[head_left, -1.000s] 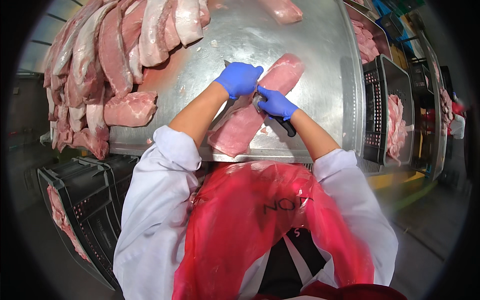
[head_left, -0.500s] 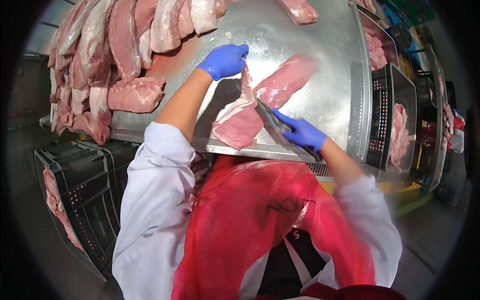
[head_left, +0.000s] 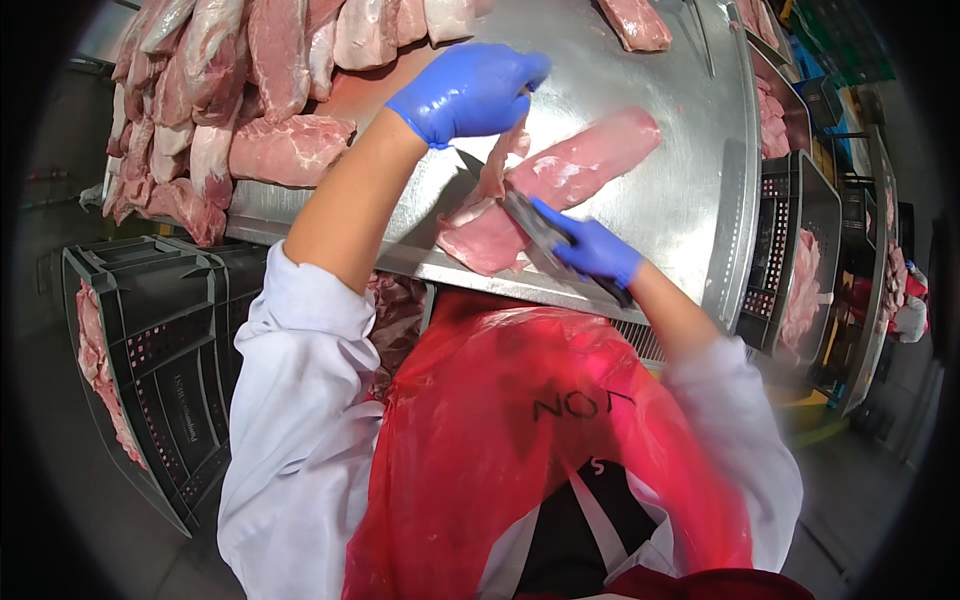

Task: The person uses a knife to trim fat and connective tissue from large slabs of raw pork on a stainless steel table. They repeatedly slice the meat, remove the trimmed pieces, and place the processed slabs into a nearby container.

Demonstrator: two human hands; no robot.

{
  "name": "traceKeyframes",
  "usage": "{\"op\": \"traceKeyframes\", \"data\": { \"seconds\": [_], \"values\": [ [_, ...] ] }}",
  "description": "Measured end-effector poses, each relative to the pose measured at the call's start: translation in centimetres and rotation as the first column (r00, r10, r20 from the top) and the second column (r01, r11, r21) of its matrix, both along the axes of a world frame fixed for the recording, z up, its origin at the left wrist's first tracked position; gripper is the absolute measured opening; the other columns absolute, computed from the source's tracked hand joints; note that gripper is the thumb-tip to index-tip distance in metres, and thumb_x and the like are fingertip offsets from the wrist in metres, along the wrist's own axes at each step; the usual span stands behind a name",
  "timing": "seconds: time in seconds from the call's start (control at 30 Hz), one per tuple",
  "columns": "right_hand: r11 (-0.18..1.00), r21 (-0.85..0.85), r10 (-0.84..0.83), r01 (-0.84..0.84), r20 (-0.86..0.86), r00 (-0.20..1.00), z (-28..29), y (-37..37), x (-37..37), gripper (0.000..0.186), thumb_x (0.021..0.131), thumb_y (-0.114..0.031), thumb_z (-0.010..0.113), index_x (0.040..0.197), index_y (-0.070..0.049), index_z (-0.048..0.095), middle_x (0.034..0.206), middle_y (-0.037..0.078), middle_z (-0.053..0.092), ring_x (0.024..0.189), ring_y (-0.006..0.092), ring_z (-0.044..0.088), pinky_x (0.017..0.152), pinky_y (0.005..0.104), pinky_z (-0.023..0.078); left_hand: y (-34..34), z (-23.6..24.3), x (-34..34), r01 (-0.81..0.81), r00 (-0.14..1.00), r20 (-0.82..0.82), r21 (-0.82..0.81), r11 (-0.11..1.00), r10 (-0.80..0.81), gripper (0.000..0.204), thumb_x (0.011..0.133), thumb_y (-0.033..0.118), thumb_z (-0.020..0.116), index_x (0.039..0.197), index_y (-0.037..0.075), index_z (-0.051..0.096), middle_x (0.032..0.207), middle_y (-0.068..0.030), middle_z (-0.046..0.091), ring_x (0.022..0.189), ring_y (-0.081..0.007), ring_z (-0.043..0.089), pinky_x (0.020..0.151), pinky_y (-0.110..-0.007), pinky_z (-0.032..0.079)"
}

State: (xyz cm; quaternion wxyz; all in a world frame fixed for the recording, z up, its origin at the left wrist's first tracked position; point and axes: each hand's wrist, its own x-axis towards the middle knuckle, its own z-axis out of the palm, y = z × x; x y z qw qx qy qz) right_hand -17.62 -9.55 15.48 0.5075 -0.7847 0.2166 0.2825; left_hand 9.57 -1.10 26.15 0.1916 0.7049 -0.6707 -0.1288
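A long pink pork loin (head_left: 590, 160) lies slantwise on the steel table in front of me. My left hand (head_left: 470, 92), in a blue glove, is closed on a strip of fat (head_left: 505, 160) and holds it up off the loin's near part. My right hand (head_left: 595, 250), also gloved in blue, grips a knife (head_left: 535, 222). The blade passes under the lifted strip, and its tip shows on the strip's left side. The strip's lower end still joins the meat near the blade.
Many loins (head_left: 215, 75) are heaped on the steel table (head_left: 690, 200) at the left; another piece (head_left: 637, 22) lies at the far edge. Dark crates with meat stand at the left (head_left: 150, 330) and right (head_left: 768, 240). Someone in red and white (head_left: 910, 305) is far right.
My left hand has risen and come closer to the view, drawing the strip upward. The knife has shifted slightly along the loin. The whole view has tilted a little.
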Motion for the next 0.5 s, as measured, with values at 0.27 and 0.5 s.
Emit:
{"op": "traceKeyframes", "data": {
  "seconds": [0.27,0.5],
  "values": [
    [0.98,-0.102,0.201,-0.174,0.447,0.872,-6.3,1.0,-5.6,0.073,0.097,-0.021,0.056,0.162,-0.023,0.024,0.083,0.027,0.067,0.071,0.0399,0.068,0.073,0.0451,0.054,4.4,4.1,3.8,-0.054,0.997,0.037,-0.247,0.967,0.065,0.023,0.085,0.008,0.053,0.105,0.0,0.059,0.091,-0.0245,0.066,0.088,-0.0441,0.064,0.078,-0.048,0.051],
    [0.945,-0.232,0.319,-0.232,0.485,0.814,-6.1,4.3,5.3,0.071,0.1,-0.03,0.052,0.162,-0.024,0.019,0.095,0.028,0.07,0.079,0.0465,0.069,0.077,0.0504,0.055,8.1,12.6,-0.4,-0.184,0.983,-0.021,-0.177,0.967,0.183,0.02,0.08,0.013,0.055,0.094,-0.001,0.059,0.081,-0.0237,0.06,0.075,-0.0396,0.062,0.069,-0.044,0.05]
  ]
}}
